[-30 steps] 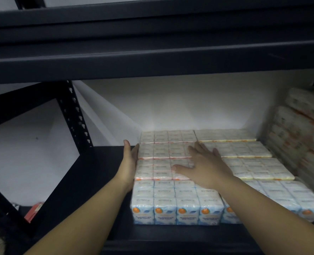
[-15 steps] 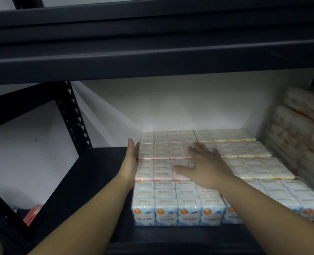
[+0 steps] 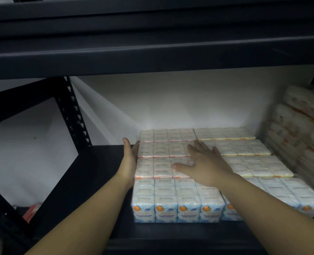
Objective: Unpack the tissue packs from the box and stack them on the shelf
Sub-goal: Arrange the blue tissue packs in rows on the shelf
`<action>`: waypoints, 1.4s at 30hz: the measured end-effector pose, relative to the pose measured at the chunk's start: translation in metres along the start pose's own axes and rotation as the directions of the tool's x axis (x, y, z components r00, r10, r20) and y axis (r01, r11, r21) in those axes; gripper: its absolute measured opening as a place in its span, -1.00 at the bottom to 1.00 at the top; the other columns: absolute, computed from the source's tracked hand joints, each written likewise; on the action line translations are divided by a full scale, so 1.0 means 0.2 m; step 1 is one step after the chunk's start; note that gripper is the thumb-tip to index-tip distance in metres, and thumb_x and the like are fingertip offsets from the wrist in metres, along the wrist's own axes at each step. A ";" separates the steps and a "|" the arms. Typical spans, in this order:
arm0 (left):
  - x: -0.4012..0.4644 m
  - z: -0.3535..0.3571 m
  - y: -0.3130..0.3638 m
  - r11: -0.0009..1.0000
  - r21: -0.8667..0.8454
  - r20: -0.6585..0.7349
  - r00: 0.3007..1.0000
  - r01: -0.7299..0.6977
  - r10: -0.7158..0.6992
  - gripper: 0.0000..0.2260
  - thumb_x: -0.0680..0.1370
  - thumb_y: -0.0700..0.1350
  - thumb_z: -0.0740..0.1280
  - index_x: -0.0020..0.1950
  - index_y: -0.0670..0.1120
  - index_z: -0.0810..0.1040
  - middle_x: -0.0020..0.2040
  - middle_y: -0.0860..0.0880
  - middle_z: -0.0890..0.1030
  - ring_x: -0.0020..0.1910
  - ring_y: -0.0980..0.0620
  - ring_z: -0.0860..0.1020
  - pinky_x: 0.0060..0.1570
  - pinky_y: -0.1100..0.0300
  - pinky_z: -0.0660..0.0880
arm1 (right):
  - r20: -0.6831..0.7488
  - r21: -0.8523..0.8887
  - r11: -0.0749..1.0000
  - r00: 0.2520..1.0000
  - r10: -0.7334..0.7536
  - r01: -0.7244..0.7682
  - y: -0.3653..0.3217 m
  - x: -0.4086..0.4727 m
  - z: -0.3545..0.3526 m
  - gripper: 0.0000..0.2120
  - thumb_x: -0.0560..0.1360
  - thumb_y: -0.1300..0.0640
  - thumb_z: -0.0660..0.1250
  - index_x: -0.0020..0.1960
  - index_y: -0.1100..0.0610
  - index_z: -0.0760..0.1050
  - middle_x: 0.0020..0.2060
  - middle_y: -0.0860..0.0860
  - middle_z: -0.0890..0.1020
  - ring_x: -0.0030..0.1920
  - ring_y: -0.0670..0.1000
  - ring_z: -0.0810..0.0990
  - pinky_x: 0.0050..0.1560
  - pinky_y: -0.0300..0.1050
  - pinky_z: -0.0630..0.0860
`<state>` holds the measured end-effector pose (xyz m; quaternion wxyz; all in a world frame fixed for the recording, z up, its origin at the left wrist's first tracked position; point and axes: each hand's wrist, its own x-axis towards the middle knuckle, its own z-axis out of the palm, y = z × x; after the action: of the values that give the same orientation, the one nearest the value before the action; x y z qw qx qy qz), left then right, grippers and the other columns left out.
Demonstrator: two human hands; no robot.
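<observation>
tissue packs were being squared up on the shelf

the left hand (image 3: 129, 159) was laid flat and open against the left side of the pink-banded tissue packs (image 3: 161, 153) at frame centre, while the right hand (image 3: 205, 162) was spread open on their tops; nothing was gripped. the packs were set in rows on the dark shelf (image 3: 97, 172). for a tidy row, even sideways pressure would be best applied low, with the top held down to prevent buckling.
</observation>
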<state>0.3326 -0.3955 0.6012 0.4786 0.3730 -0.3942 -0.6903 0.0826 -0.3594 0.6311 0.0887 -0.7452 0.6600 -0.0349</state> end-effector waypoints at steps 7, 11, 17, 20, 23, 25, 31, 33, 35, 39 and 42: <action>-0.08 0.00 0.00 0.992 0.127 -0.023 1.000 -0.003 0.006 -0.14 0.41 0.57 -0.03 0.60 0.13 0.30 0.32 -0.02 0.66 0.42 -0.15 0.53 0.52 -0.25 0.29 | -0.011 0.049 0.999 1.000 0.000 0.000 0.00 -0.01 -0.01 0.11 0.40 -0.68 -0.05 0.71 0.01 -0.06 0.69 -0.01 -0.11 0.67 -0.01 -0.17 0.64 0.19 -0.19; -0.22 -0.01 -0.04 0.975 0.223 -0.048 0.999 0.011 0.000 -0.04 0.40 0.65 0.02 0.66 0.11 0.22 0.49 0.02 0.52 0.51 -0.05 0.44 0.57 -0.21 0.22 | -0.038 0.133 0.991 0.999 -0.026 0.030 0.00 -0.04 -0.03 0.02 0.45 -0.62 -0.02 0.70 -0.01 -0.01 0.69 -0.06 -0.03 0.67 -0.03 -0.14 0.63 0.18 -0.22; -0.46 -0.01 -0.07 0.913 0.406 -0.098 0.991 -0.046 0.093 -0.21 0.40 0.65 0.02 0.53 0.29 0.28 0.47 0.30 0.40 0.54 0.18 0.28 0.61 -0.02 0.09 | -0.191 0.183 0.975 0.978 -0.087 0.122 -0.08 -0.14 -0.12 -0.23 0.59 -0.47 -0.05 0.64 -0.05 0.24 0.62 -0.11 0.27 0.65 -0.03 0.07 0.64 0.12 -0.17; -0.57 -0.04 -0.04 0.784 0.615 -0.158 0.960 -0.089 0.232 -0.30 0.55 0.41 0.25 0.63 0.21 0.20 0.61 0.21 0.25 0.61 0.13 0.18 0.57 0.07 0.12 | -0.284 0.158 0.974 0.952 -0.114 0.164 -0.13 -0.30 -0.11 -0.26 0.59 -0.42 0.09 0.61 -0.01 0.31 0.58 -0.08 0.35 0.63 0.00 0.18 0.63 0.11 -0.02; -0.68 -0.08 -0.04 0.553 0.821 -0.117 0.907 -0.141 0.404 -0.30 0.58 0.18 0.41 0.66 0.09 0.22 0.62 0.11 0.26 0.52 0.20 0.23 0.44 0.18 0.23 | -0.392 0.158 0.967 0.911 -0.125 0.201 -0.16 -0.51 -0.01 -0.35 0.59 -0.33 0.25 0.57 -0.01 0.38 0.54 -0.07 0.41 0.60 -0.02 0.24 0.61 0.01 0.01; -0.77 -0.09 -0.07 0.417 0.891 -0.046 0.875 -0.182 0.481 -0.30 0.56 0.16 0.44 0.63 0.07 0.26 0.60 0.11 0.28 0.46 0.26 0.24 0.39 0.22 0.25 | -0.458 0.185 0.962 0.884 -0.098 0.202 -0.17 -0.65 0.08 -0.41 0.60 -0.23 0.34 0.54 0.00 0.42 0.53 -0.08 0.43 0.59 -0.07 0.25 0.62 -0.07 0.01; -0.98 -0.11 -0.25 0.256 0.942 0.077 0.878 -0.220 0.473 -0.23 0.55 0.25 0.37 0.68 0.06 0.17 0.67 0.13 0.13 0.63 0.13 0.13 0.51 0.13 0.22 | -0.559 0.189 0.950 0.822 -0.106 0.250 -0.15 -0.94 0.35 -0.43 0.60 -0.15 0.34 0.54 0.07 0.44 0.54 -0.06 0.40 0.61 -0.10 0.21 0.63 0.13 0.16; -1.04 -0.09 -0.31 0.232 0.949 0.091 0.890 -0.214 0.447 -0.23 0.56 0.24 0.37 0.68 0.07 0.14 0.68 0.15 0.08 0.65 0.09 0.08 0.57 0.03 0.20 | -0.560 0.181 0.945 0.819 -0.129 0.273 -0.13 -1.00 0.43 -0.43 0.62 -0.13 0.33 0.55 0.08 0.42 0.56 -0.05 0.38 0.62 -0.10 0.19 0.63 0.13 0.15; -1.10 -0.08 -0.38 0.210 0.957 0.097 0.901 -0.202 0.423 -0.23 0.57 0.25 0.36 0.69 0.09 0.11 0.68 0.17 0.05 0.67 0.03 0.05 0.59 -0.02 0.17 | -0.538 0.194 0.939 0.831 -0.141 0.284 -0.11 -1.05 0.52 -0.42 0.61 -0.15 0.31 0.55 0.08 0.42 0.56 -0.05 0.38 0.62 -0.11 0.20 0.63 0.11 0.14; -1.22 -0.06 -0.58 0.153 0.974 0.096 0.921 -0.164 0.379 -0.27 0.58 0.24 0.32 0.68 0.08 0.15 0.68 0.17 0.06 0.67 -0.05 0.07 0.59 -0.06 0.19 | -0.423 0.238 0.938 0.896 -0.132 0.251 -0.03 -1.16 0.72 -0.40 0.62 -0.22 0.24 0.57 0.05 0.39 0.56 -0.07 0.37 0.61 -0.12 0.19 0.64 0.03 0.10; -1.32 -0.07 -0.78 0.165 0.981 0.050 0.949 -0.105 0.310 -0.29 0.61 0.20 0.34 0.68 0.07 0.14 0.68 0.15 0.09 0.66 -0.04 0.09 0.56 -0.05 0.25 | -0.323 0.276 0.935 0.938 -0.127 0.221 0.04 -1.27 0.94 -0.40 0.63 -0.19 0.30 0.58 0.04 0.37 0.56 -0.08 0.36 0.60 -0.11 0.20 0.64 0.00 0.11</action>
<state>0.3577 -0.1099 0.4900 0.2542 0.5873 -0.7472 -0.1794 0.0745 -0.0929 0.4617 0.0989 -0.7642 0.5828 -0.2579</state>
